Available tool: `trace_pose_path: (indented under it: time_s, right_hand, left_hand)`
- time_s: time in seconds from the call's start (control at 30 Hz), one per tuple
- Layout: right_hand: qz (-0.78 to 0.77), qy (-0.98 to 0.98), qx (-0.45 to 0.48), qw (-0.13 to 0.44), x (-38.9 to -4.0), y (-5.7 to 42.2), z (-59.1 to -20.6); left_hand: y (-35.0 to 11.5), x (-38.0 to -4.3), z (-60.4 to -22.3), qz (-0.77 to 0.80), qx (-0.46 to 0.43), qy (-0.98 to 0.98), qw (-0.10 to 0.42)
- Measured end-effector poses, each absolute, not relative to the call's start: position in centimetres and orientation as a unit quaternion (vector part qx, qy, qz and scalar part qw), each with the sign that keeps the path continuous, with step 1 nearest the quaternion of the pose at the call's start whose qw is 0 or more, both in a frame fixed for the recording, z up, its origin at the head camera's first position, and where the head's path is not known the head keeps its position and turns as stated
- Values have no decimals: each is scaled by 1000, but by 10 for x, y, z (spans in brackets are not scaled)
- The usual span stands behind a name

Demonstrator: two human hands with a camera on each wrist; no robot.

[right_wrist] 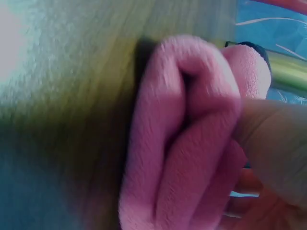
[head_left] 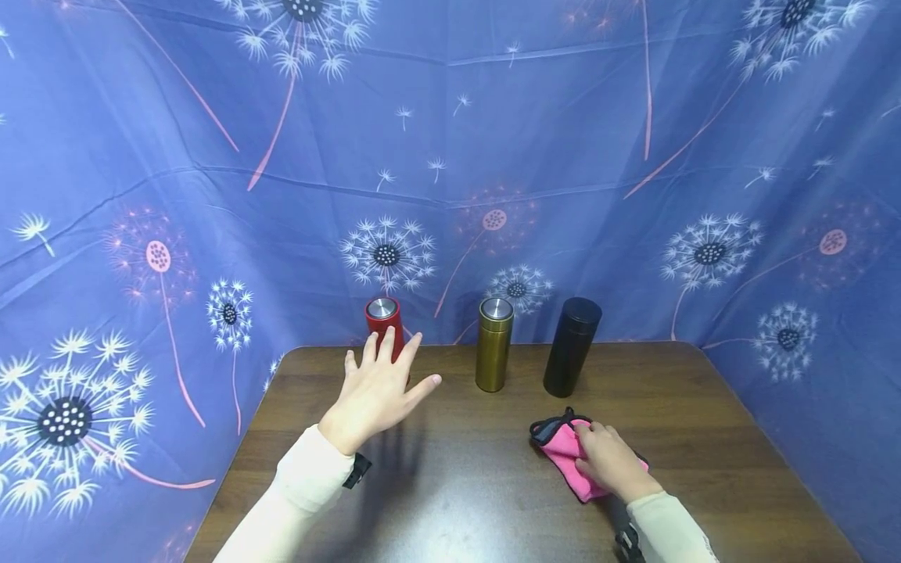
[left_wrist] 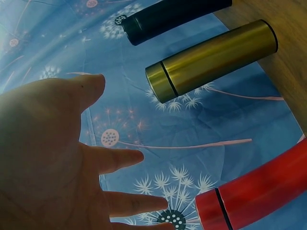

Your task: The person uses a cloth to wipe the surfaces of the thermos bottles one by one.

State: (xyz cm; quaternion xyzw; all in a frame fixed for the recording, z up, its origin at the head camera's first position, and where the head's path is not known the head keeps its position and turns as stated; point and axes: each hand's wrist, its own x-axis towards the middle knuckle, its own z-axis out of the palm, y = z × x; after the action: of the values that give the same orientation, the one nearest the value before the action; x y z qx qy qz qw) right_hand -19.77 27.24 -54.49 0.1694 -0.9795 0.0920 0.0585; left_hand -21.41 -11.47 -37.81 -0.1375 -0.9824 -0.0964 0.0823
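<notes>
- Right hand (head_left: 611, 461): thumb and fingers pinch a pink cloth (head_left: 563, 455), bunched into soft folds under the grip.
- Cloth: over the right part of the table (head_left: 479, 453), on the near side of the black bottle (head_left: 572, 352). Black edging, dark grey patch and black loop at its far corner. Whether it lies flat on the wood, cannot tell.
- Left hand (head_left: 380, 395): fingers spread and extended, thumb out to the side, palm bare, holding nothing. Nearest thing is the red bottle (head_left: 383, 314); the left wrist view shows a gap between the visible fingertips and its lid end.
- Red bottle: silver disc on top; lower part hidden behind the left hand in the head view.
- Gold bottle (head_left: 494, 352): upright between red and black, silver disc on top, apart from both.
- Black bottle: upright, rightmost of the three, dark top.
- Table: brown wood grain, bright glare near the front.
- Behind: blue curtain (head_left: 450, 117), white and pink dandelion print.
- Both arms: pale sleeves (head_left: 310, 477).
</notes>
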Motion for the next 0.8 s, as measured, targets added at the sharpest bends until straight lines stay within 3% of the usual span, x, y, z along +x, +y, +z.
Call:
trace_pose_path:
  time_s: [0.2, 0.67, 0.8]
  right_hand:
    - [91, -979, 157, 91, -199, 271, -549]
    - [167, -976, 118, 69, -203, 275, -552]
    - [180, -970, 129, 102, -201, 277, -543]
  left_hand:
    - [-116, -213, -377, -94, -134, -983, 81]
    - [-120, -212, -374, -99, -129, -984, 77]
    - [-121, -212, -373, -94, -126, -984, 80]
